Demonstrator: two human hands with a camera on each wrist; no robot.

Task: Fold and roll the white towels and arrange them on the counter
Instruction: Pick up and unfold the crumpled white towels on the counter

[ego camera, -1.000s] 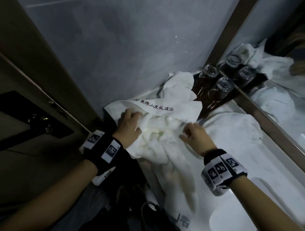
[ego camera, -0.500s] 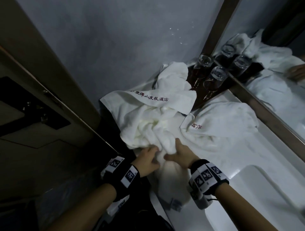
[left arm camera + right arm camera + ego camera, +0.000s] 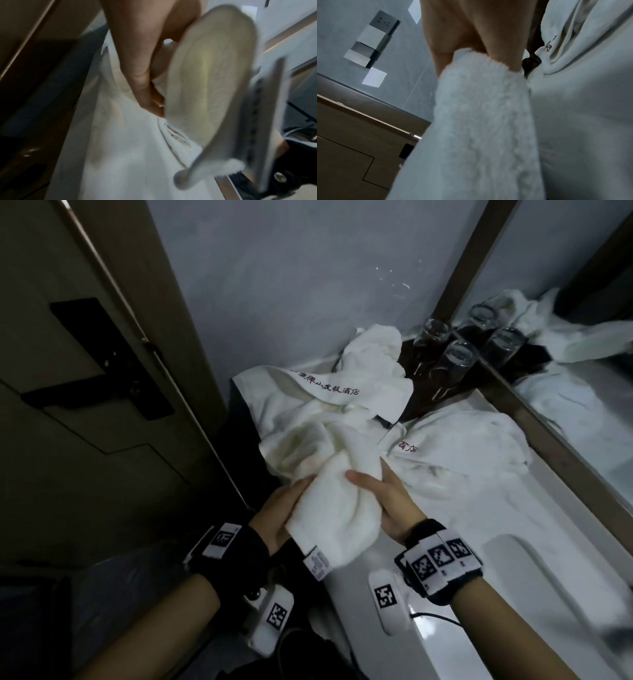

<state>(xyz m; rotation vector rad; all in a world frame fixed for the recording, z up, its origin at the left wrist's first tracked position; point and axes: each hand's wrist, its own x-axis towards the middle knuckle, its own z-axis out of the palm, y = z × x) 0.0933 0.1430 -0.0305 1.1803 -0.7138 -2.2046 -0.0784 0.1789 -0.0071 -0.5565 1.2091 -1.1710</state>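
A crumpled white towel [image 3: 337, 501] hangs between both hands above the front of the white counter [image 3: 486, 542]. My left hand [image 3: 277, 513] grips its left side, fingers tucked under the cloth [image 3: 211, 83]. My right hand [image 3: 387, 491] holds its right side with the thumb on top; the towel [image 3: 481, 121] fills the right wrist view. A care label [image 3: 317, 563] dangles from its lower end. Its upper part still trails into a heap of white towels [image 3: 329, 392] with red embroidered characters. Another embroidered towel [image 3: 462, 446] lies flat to the right.
Upturned drinking glasses [image 3: 455, 361] stand on a dark tray in the back corner beside a mirror [image 3: 582, 392]. A basin [image 3: 565, 594] is sunk into the counter at the right. A door with a dark handle plate [image 3: 99, 361] is on the left.
Both hands moved from the heap toward me, took hold of one towel's end and lifted it. The camera moved closer to the counter.
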